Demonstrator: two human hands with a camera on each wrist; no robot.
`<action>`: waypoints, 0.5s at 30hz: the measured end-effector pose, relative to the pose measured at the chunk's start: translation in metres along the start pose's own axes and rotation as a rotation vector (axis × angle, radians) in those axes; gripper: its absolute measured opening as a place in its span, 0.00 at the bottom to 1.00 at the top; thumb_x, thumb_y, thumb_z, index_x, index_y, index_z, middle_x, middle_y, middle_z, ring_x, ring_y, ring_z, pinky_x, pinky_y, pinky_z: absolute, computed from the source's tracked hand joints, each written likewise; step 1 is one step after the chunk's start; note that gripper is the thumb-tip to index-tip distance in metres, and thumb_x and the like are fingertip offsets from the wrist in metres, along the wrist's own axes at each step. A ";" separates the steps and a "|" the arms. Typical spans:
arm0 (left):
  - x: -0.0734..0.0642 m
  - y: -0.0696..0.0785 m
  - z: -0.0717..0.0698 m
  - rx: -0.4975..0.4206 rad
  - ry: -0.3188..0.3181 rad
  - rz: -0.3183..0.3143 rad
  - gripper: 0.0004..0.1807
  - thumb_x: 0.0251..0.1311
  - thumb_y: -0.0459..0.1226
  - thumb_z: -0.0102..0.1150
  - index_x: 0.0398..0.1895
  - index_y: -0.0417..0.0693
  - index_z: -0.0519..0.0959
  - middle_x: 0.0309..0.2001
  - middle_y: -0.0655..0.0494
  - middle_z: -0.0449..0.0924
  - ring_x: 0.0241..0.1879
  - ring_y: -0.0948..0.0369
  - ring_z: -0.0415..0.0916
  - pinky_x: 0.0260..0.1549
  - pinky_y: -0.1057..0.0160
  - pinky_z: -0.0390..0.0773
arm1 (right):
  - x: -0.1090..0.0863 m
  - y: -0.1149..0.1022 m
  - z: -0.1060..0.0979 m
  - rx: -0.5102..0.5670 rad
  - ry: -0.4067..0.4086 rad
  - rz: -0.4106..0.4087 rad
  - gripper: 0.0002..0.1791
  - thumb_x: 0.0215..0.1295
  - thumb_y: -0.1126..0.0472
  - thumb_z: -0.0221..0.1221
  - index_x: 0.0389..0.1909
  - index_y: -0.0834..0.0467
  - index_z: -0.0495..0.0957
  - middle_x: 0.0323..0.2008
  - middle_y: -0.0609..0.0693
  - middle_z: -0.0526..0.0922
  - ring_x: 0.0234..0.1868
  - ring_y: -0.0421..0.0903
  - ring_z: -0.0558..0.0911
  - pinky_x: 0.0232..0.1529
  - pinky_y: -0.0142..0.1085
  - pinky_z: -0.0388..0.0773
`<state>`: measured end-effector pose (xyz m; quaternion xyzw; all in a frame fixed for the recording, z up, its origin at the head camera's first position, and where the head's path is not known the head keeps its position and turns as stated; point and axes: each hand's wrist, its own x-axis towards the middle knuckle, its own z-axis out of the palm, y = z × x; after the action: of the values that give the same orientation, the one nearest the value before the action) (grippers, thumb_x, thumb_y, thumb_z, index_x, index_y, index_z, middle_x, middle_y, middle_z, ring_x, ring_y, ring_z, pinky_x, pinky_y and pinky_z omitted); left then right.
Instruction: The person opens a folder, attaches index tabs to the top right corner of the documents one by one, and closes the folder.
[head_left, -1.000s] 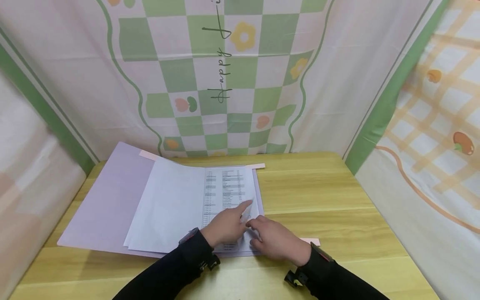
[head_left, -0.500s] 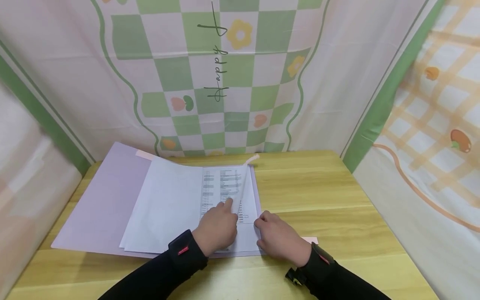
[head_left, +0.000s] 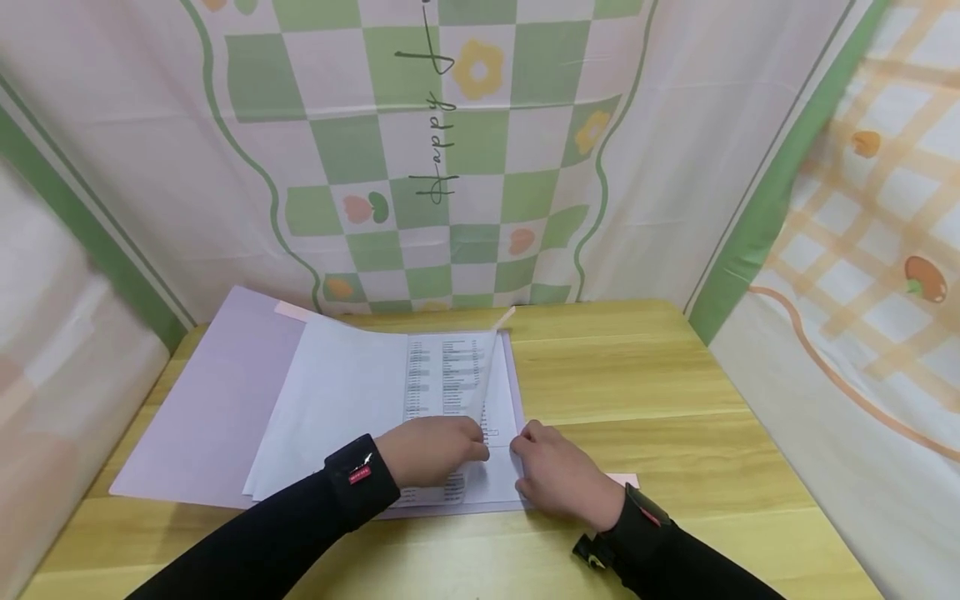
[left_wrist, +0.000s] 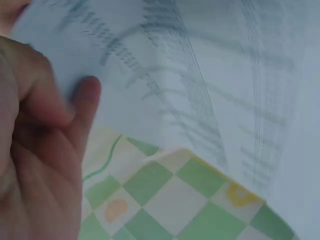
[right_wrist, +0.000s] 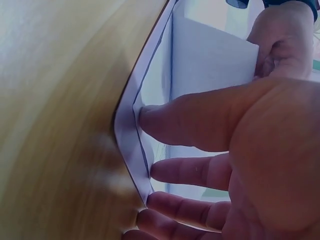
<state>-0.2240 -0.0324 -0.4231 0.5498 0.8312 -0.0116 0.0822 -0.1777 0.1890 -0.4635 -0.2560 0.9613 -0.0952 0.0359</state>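
Note:
A lilac folder [head_left: 206, 408] lies open on the table, its cover spread to the left and white sheets [head_left: 330, 392] turned over with it. My left hand [head_left: 431, 450] pinches the right edge of a printed page [left_wrist: 215, 65], which curls up and leftward. Beneath it another sheet [head_left: 498, 483] shows. My right hand [head_left: 561, 475] rests at the folder's right edge; in the right wrist view, thumb and fingertips touch the edges of the sheets, fingers fairly straight. My left palm covers part of the printed page in the head view.
A pink tab [head_left: 624, 480] sticks out beside the right wrist. Another pink tab [head_left: 291, 311] stands at the top of the turned sheets. The wooden table [head_left: 622, 375] meets a patterned cloth [head_left: 480, 142] behind and at both sides.
My left hand has shifted left from near the page's right side, and the page's right edge has risen and curled left. My right hand has stayed near the folder's right edge.

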 end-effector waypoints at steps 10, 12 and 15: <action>0.002 -0.001 0.002 0.251 0.053 0.098 0.10 0.60 0.36 0.68 0.43 0.62 0.88 0.39 0.67 0.83 0.48 0.64 0.73 0.64 0.58 0.62 | 0.000 0.001 0.000 -0.034 0.005 -0.028 0.20 0.56 0.57 0.70 0.46 0.64 0.80 0.41 0.52 0.73 0.37 0.46 0.72 0.41 0.38 0.74; -0.001 0.000 0.001 0.283 0.038 0.075 0.10 0.61 0.37 0.68 0.42 0.63 0.88 0.42 0.68 0.84 0.54 0.63 0.73 0.69 0.52 0.52 | 0.000 0.001 0.000 -0.036 0.004 -0.025 0.20 0.56 0.57 0.70 0.47 0.64 0.81 0.41 0.52 0.74 0.37 0.46 0.72 0.41 0.38 0.75; -0.011 0.003 -0.001 0.295 -0.001 0.044 0.10 0.58 0.38 0.70 0.42 0.62 0.88 0.48 0.68 0.83 0.60 0.62 0.72 0.71 0.50 0.43 | 0.000 0.001 0.000 -0.038 0.000 -0.022 0.21 0.56 0.56 0.70 0.48 0.63 0.81 0.42 0.52 0.74 0.37 0.46 0.72 0.41 0.38 0.75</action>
<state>-0.2175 -0.0409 -0.4204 0.5738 0.8082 -0.1324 0.0012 -0.1782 0.1896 -0.4640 -0.2670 0.9601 -0.0772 0.0300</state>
